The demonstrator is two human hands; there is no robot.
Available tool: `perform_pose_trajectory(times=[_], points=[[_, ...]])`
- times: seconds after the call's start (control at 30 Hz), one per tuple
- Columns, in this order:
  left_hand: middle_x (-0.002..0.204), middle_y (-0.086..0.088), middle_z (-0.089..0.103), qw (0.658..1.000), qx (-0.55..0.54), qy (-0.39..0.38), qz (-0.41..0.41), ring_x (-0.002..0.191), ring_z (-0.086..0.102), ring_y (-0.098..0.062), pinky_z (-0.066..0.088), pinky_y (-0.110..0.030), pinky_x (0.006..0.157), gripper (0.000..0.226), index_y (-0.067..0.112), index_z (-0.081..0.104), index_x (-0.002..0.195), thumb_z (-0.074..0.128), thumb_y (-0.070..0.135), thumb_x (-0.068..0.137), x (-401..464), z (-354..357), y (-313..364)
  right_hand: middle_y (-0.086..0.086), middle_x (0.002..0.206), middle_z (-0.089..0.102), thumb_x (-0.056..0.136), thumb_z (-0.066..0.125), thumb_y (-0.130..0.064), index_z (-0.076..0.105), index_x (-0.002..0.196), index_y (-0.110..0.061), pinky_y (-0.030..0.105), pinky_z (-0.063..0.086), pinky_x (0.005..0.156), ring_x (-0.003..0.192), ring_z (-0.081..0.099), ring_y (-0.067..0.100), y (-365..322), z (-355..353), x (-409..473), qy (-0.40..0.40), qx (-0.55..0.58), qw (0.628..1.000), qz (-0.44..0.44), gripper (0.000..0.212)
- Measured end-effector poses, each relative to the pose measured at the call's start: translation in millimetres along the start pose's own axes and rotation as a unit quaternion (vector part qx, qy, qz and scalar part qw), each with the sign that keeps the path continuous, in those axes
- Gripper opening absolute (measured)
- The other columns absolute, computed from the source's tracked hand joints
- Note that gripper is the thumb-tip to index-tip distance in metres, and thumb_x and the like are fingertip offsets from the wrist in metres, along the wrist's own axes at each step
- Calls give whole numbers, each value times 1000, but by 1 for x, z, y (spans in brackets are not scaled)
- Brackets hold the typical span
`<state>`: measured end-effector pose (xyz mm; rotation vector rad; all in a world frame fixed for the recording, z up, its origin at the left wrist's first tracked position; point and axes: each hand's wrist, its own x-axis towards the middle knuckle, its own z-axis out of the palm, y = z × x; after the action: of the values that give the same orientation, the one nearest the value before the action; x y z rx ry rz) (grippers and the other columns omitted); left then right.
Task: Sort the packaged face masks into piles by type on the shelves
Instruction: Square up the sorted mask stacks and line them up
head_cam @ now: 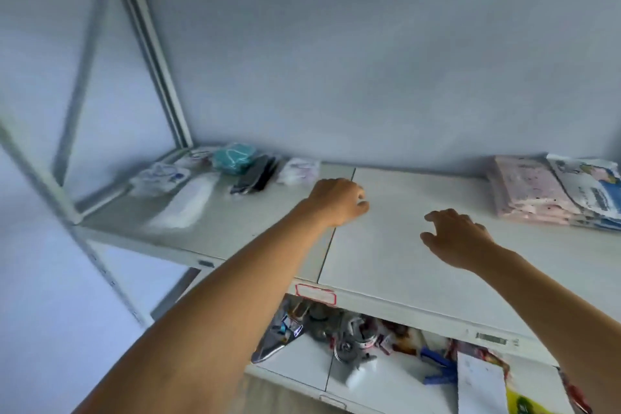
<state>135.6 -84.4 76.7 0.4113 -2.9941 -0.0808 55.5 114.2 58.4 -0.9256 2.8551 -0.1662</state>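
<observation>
Both hands are hovering empty over the shelf (386, 245), left hand (337, 200) loosely curled, right hand (457, 239) spread, probably since the mask packs (235, 171) and pink stack (527, 191) are sitting at opposite ends by type.

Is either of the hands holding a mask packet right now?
No, the left hand and right hand hover empty over the bare middle of the shelf.

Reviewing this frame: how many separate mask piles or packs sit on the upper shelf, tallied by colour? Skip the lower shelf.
Teal pack: 1
Dark pack: 1
White or clear packs at left (flat white, blue-printed, back corner, pale pink-tinted): 4
Pink stack at right: 1
Blue-and-white printed stack at right: 1
Total: 8
The blur makes the left count approximate.
</observation>
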Motion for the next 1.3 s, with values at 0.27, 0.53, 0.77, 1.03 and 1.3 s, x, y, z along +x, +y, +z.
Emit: perform_pose_trajectory(times=[0.27, 0.53, 0.77, 1.03, 1.3], points=[[119, -4, 67, 996, -7, 1, -85, 107, 61, -24, 46, -30, 84, 41, 20, 62, 122, 44, 45, 96, -65, -23, -172, 5, 147, 36, 96, 43, -38, 34, 144, -23, 37, 31, 105, 133, 37, 27, -165, 13, 24, -16, 35, 997, -67, 50], [127, -4, 61, 978, -34, -18, -203, 116, 56, -24, 43, -32, 93, 37, 19, 57, 128, 43, 34, 97, -93, 18, -379, 6, 140, 45, 97, 43, -32, 47, 135, -18, 32, 39, 101, 125, 47, 25, -367, 87, 86, -46, 153, 984, -78, 41], [132, -16, 55, 941, -134, -44, -307, 121, 52, -31, 41, -36, 99, 41, 3, 51, 130, 41, 26, 97, -76, 72, -483, 19, 141, 38, 101, 31, -12, 41, 135, -3, 36, 35, 103, 128, 40, 34, -509, 150, 147, -97, 176, 978, -49, 37], [106, -21, 66, 760, -500, -67, -410, 94, 67, -34, 54, -33, 76, 37, -2, 60, 115, 41, 24, 94, -54, 83, -499, 22, 128, 55, 99, 39, -37, 49, 129, 5, 38, 41, 96, 119, 51, 38, -535, 164, 187, -109, 379, 909, 131, 52], [105, -18, 68, 723, -577, -178, -336, 92, 65, -31, 54, -39, 86, 33, 4, 63, 104, 49, 33, 95, -70, 92, -481, 6, 53, 59, 86, 67, -17, 58, 75, -3, 25, 44, 54, 49, 55, 17, -484, 158, 156, -230, 531, 802, 145, 20]])
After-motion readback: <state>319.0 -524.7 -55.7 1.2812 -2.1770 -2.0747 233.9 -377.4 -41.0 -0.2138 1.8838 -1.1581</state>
